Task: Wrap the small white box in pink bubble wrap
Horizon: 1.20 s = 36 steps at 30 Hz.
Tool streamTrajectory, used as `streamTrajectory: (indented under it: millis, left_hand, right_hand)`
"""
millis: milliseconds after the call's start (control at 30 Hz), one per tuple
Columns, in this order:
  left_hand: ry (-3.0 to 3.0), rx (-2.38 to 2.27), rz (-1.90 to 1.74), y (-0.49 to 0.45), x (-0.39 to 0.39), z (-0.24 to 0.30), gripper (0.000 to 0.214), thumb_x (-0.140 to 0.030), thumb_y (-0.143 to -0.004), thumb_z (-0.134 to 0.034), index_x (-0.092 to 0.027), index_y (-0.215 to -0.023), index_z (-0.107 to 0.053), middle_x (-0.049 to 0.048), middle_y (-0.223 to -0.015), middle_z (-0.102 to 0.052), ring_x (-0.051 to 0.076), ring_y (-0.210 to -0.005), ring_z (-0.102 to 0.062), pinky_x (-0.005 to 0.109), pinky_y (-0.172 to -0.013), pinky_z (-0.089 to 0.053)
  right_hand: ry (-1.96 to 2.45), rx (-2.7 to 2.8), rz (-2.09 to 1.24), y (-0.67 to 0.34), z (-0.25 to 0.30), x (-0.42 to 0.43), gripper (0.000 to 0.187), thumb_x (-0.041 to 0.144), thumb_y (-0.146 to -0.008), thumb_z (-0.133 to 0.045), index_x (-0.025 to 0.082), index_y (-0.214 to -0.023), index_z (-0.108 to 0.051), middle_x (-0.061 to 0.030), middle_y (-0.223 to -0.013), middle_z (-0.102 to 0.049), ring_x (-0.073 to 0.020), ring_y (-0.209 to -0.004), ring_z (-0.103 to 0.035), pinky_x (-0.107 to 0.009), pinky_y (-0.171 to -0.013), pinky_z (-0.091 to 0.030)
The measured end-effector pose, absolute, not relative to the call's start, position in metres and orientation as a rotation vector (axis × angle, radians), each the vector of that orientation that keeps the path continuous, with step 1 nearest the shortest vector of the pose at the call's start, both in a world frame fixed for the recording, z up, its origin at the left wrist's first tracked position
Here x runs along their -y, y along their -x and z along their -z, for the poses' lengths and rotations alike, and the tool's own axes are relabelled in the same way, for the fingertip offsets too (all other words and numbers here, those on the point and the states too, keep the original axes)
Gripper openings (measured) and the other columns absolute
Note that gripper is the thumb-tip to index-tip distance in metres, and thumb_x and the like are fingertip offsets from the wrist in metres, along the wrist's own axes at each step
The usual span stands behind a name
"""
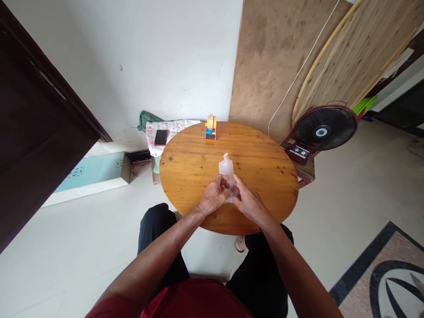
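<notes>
A thin, whitish see-through piece of plastic (226, 167), perhaps a small bag, lies lengthwise on the round wooden table (188, 163), with a narrow tab at its far end. My left hand (214, 193) has its fingers curled in a pinch at the left edge of the plastic. On the opposite edge, my right hand (247, 198) holds it between thumb and fingers, the index finger pointing forward. Both hands partly cover the plastic's near half. Beyond them, near the table's far edge, stands an orange and blue tape dispenser (211, 128).
Left of the table, a dark phone (160, 137) lies on a printed white sack (153, 148). A dark red fan (323, 131) stands at the right. A white wall and a wooden board (265, 66) rise behind; my knees flank the table's near edge.
</notes>
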<state>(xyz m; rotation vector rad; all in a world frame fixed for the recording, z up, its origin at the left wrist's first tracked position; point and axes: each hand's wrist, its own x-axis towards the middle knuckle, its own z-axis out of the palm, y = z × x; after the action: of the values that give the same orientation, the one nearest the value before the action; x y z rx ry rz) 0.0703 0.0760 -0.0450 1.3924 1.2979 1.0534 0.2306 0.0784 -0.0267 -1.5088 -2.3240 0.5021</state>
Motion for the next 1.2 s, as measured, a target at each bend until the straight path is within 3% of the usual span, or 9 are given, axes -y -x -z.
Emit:
streamTrajectory:
  millis: [167,367,633,900,1067,1200]
  left_hand:
    - [-1.314,-1.416,-0.963,-0.077,-0.089,0.033,0.040,-0.032,-0.074,-0.074,-0.018,-0.104,-0.051,-0.0013,-0.079,-0.059,0.009,-0.065,-0.052,0.020,-0.055,-0.040]
    - [-1.236,-1.504,-1.042,-0.082,-0.097,0.040,0.027,-0.016,-0.072,-0.070,-0.017,-0.095,-0.055,-0.0052,-0.067,-0.055,0.006,-0.057,-0.048,0.018,-0.056,-0.040]
    - [-1.110,-1.403,-1.167,-0.084,-0.097,0.050,0.046,-0.007,-0.064,-0.067,-0.019,-0.107,-0.056,-0.0097,-0.062,-0.051,0.004,-0.051,-0.041,0.014,-0.052,-0.035]
    - [-1.186,-1.327,-1.273,-0.086,-0.096,0.067,0.068,-0.008,-0.073,-0.061,-0.018,-0.138,-0.043,-0.0078,-0.072,-0.048,0.005,-0.056,-0.042,0.016,-0.054,-0.037]
    - [-1.352,-1.514,-1.332,-0.089,-0.083,0.072,0.059,-0.016,-0.080,-0.059,-0.022,-0.137,-0.044,-0.0020,-0.093,-0.054,0.005,-0.061,-0.047,0.020,-0.063,-0.046]
    - [-1.709,-1.663,-1.471,-0.093,-0.067,0.067,0.042,-0.013,-0.083,-0.053,-0.020,-0.124,-0.056,0.0055,-0.111,-0.059,0.015,-0.094,-0.058,0.031,-0.086,-0.052]
  right_hand:
    - [1.541,2.311,-0.509,-0.233,0.028,-0.081,0.076,0.023,-0.083,-0.058,0.013,-0.153,-0.030,-0.0139,-0.123,-0.065,-0.0279,-0.105,-0.064,-0.038,-0.088,-0.050]
    - [1.452,2.299,-0.552,-0.236,0.030,-0.081,0.076,0.018,-0.083,-0.058,0.018,-0.153,-0.029,-0.0071,-0.115,-0.068,-0.0220,-0.092,-0.066,-0.035,-0.084,-0.051]
    - [1.410,2.266,-0.445,-0.238,0.041,-0.076,0.069,0.021,-0.084,-0.062,0.014,-0.148,-0.036,-0.0094,-0.114,-0.067,-0.0274,-0.102,-0.064,-0.041,-0.091,-0.050]
    - [1.322,2.402,-0.207,-0.240,0.035,-0.074,0.040,0.025,-0.089,-0.059,0.017,-0.129,-0.059,-0.0135,-0.121,-0.062,-0.0294,-0.107,-0.058,-0.042,-0.092,-0.047]
    - [1.230,2.539,-0.056,-0.241,0.031,-0.074,0.037,0.023,-0.092,-0.054,0.016,-0.127,-0.060,-0.0131,-0.133,-0.058,-0.0316,-0.118,-0.050,-0.046,-0.095,-0.041]
    - [1.167,2.549,-0.029,-0.243,0.034,-0.076,0.036,0.019,-0.094,-0.048,0.017,-0.128,-0.060,-0.0112,-0.135,-0.058,-0.0299,-0.131,-0.042,-0.046,-0.102,-0.037]
